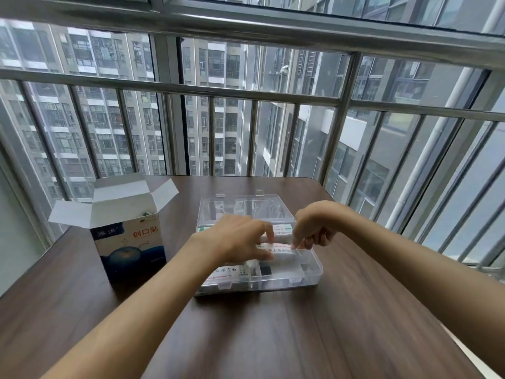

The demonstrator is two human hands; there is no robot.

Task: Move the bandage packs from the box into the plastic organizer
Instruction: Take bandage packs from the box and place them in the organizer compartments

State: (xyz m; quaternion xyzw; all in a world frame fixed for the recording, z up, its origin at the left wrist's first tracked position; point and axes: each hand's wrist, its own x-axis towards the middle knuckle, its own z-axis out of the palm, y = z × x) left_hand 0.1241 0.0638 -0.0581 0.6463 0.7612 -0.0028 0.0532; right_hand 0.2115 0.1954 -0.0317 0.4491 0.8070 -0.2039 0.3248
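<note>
Head view, surface: dark wood-grain table (328, 337) beside a barred balcony window (246, 132).
Head view, source: blue and white cardboard bandage box (131, 250), upright at the left, top flaps open, well apart from the organizer; a dark edge shows at its mouth, and whether packs remain inside cannot be told.
Head view, destination: clear plastic organizer with hinged lid (311, 272), centre of the table, lid raised at its far side.
Head view, item in hand: flat white bandage pack with red print (276, 248), held level just over the middle of the organizer, between both hands.
Head view, already stowed: further white packs, one at the near left of the tray (226, 274), another at the far side (281, 230).
Left hand (240, 239): fingers curled down, tips pinching the pack's left end.
Right hand (314, 231): thumb and forefinger pinching the pack's right end, other fingers folded in.
Step in hand (judgement): laying this pack into the tray.
Handling advice (judgement): keep the pack flat and parallel to those already in; lower both ends together so neither catches a wall or divider; release only once it rests.
Risk (judgement): a light pack may spring up or sit askew and block the lid.
</note>
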